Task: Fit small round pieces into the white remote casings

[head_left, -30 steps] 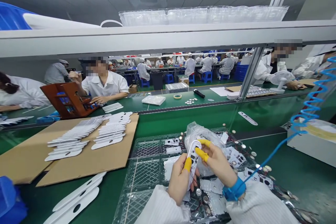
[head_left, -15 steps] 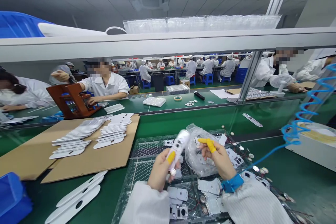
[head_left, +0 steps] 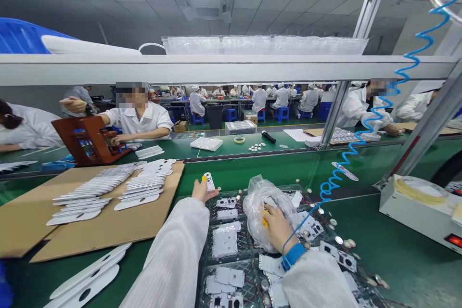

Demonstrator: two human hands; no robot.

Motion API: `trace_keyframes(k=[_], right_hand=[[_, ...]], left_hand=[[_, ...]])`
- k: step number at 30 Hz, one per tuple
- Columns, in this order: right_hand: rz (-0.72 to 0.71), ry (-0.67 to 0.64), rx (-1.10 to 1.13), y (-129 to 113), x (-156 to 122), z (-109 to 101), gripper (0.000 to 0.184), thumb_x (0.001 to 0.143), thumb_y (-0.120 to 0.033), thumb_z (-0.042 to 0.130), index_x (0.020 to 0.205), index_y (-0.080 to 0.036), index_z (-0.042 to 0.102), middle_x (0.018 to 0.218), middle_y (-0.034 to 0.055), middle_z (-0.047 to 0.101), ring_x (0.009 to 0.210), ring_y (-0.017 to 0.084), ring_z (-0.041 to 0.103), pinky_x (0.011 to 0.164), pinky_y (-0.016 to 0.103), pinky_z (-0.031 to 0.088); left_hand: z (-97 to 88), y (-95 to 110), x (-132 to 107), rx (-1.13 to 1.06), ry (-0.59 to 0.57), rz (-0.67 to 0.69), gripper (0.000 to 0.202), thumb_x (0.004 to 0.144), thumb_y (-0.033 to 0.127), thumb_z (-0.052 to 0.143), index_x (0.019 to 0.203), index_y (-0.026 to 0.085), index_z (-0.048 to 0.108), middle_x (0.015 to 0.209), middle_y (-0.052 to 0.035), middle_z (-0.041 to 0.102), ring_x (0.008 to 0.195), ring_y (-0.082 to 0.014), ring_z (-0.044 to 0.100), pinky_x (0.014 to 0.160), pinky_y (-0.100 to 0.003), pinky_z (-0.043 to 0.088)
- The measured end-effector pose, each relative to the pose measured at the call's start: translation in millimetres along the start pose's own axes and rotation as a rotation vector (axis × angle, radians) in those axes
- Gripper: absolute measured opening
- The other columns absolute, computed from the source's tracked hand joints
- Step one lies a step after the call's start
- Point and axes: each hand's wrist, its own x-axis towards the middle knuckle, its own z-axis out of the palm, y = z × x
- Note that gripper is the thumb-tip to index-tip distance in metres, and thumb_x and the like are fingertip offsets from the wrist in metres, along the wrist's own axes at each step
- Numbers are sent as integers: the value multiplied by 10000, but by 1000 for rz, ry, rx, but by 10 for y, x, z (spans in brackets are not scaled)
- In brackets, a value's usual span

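The left hand (head_left: 204,191) has its grip clamped on a white plastic casing (head_left: 209,181), held just beyond a clear plastic tray (head_left: 206,255), while the right hand (head_left: 277,227) presses against a crumpled plastic bag (head_left: 262,216), its grip unclear.

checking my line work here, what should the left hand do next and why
Probably set the white handheld device down on the cardboard sheet: the left hand holds it just past the sheet's edge, and the white pieces stacked there look similar in shape.
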Motion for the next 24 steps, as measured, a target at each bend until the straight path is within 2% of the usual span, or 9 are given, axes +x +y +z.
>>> trace_keyframes(k=[2,3,7,10,13,16,19,21,24], right_hand=[[-7,16,-38,18,5,19,249,753,-116,460,887,-145,669,1235,131,525,1086,284,476,954,411,362],[-8,31,-49,32,14,29,270,753,-108,451,917,-143,663,1226,132,532,1091,277,478,951,400,368],[-1,107,-23,89,69,39,335,772,-109,406,1033,-121,617,1117,147,591,1069,254,512,921,377,403],[-5,168,28,96,75,-1,265,831,-220,408,1002,-143,596,981,121,630,910,232,578,826,369,463],[20,255,127,74,41,-34,245,824,-360,475,937,-164,570,774,72,622,672,203,582,648,349,499],[25,367,315,41,4,-38,302,768,-417,561,950,-176,568,703,44,597,609,191,562,569,327,489],[15,407,457,-2,-25,-36,354,731,-429,609,985,-183,593,778,63,615,665,197,567,608,333,492],[39,403,528,-36,-44,-37,360,705,-429,637,971,-187,611,797,65,615,680,199,565,624,340,492],[131,369,651,-93,-61,-49,332,645,-408,695,893,-199,625,699,24,586,596,175,537,557,318,473]], left_hand=[[-42,-1,-51,37,25,17,639,823,358,455,1350,161,153,1203,-180,513,730,-182,662,633,-283,511],[-75,18,-95,60,27,32,634,825,371,448,1352,160,166,1236,-187,489,782,-199,662,671,-299,514],[-314,315,-357,166,-29,118,517,784,402,519,1233,166,414,1239,-164,506,895,-228,637,780,-337,500],[-696,628,-603,254,-87,188,429,706,387,618,1086,200,554,1207,-97,552,919,-217,624,854,-353,463],[-1300,712,-799,445,-123,254,412,689,453,610,1009,194,594,1127,-73,612,925,-225,617,901,-374,429],[-2006,445,-941,762,-9,295,413,691,470,581,982,177,592,1036,-80,651,942,-242,603,867,-359,443],[-2567,-13,-1110,1091,140,166,249,689,340,551,864,174,609,901,-77,667,849,-244,616,783,-343,454],[-2777,-303,-1233,1263,188,115,212,682,263,512,854,189,611,890,-72,644,839,-240,609,739,-327,447],[-2885,-598,-1368,1411,222,145,242,697,243,456,870,184,615,922,-96,603,857,-250,589,719,-328,438]])
